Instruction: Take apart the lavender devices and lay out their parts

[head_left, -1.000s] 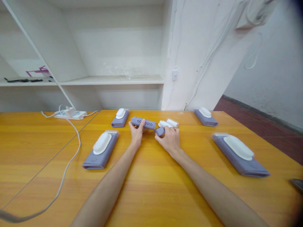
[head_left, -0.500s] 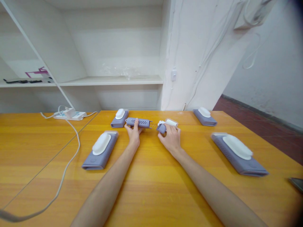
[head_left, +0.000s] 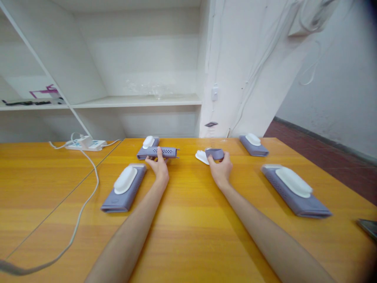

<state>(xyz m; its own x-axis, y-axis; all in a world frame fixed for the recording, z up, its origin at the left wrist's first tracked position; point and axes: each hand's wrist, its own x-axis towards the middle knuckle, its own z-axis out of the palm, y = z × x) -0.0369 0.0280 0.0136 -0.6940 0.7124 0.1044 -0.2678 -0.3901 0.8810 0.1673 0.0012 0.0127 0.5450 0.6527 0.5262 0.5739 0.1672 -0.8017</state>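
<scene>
Perforated casing (head_left: 167,151) is held above wooden table (head_left: 188,236) near white shelves (head_left: 138,101).

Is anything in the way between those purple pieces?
A white piece shows between the holey piece in the left hand and the curved piece in the right hand, nearer the latter; unclear whether it blocks.

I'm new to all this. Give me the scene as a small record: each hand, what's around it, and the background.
Left hand: holds a long grey-purple piece with small holes
Right hand: holds a shorter grey-purple curved piece
Near right hand: white rounded piece, partly hidden
Surface: orange-brown wood-grained table
To the sides: four grey-purple blocks topped with white oval pieces, two per side
Far left: white power strip
Behind: white shelves
</scene>
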